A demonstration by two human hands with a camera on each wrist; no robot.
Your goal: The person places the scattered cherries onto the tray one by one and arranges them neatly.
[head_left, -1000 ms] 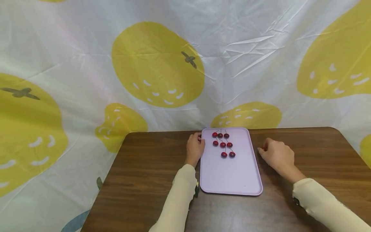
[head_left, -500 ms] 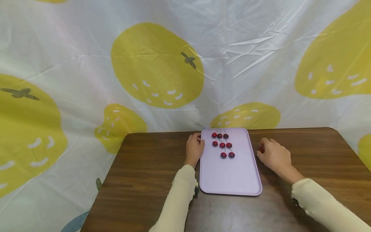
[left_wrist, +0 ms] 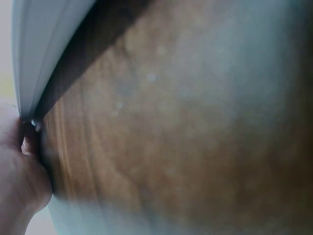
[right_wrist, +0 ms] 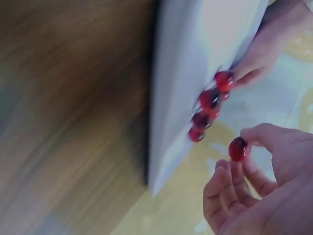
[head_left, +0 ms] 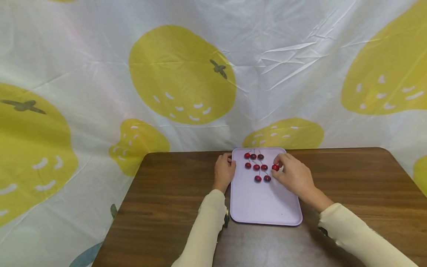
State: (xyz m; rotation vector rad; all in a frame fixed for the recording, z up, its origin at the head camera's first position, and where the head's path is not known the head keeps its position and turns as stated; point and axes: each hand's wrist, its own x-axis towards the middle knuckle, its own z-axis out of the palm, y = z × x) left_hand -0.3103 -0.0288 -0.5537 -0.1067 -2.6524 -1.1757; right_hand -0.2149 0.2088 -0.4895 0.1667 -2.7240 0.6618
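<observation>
My right hand [head_left: 295,176] pinches a red cherry [head_left: 275,167] between thumb and fingers above the right side of the lilac tray [head_left: 263,205]. In the right wrist view this cherry [right_wrist: 238,149] sits at the thumb tip, the other fingers curving below. Several dark red cherries [head_left: 256,167] with thin stems lie in three rows on the tray's far half. At the tray's left edge my left hand [head_left: 223,172] grips the rim. The left wrist view has the hand [left_wrist: 27,181] against the rim [left_wrist: 46,44]; its fingertips are mostly hidden there.
A brown wooden table [head_left: 166,207] carries the tray, which lies near the table's far edge. Behind it hangs a pale curtain [head_left: 253,81] printed with large yellow fruit. Table surface extends on both sides of the tray.
My right hand has moved left from the table beside the tray to above it, with the cherry between its fingers. The left hand and the tray stay in place.
</observation>
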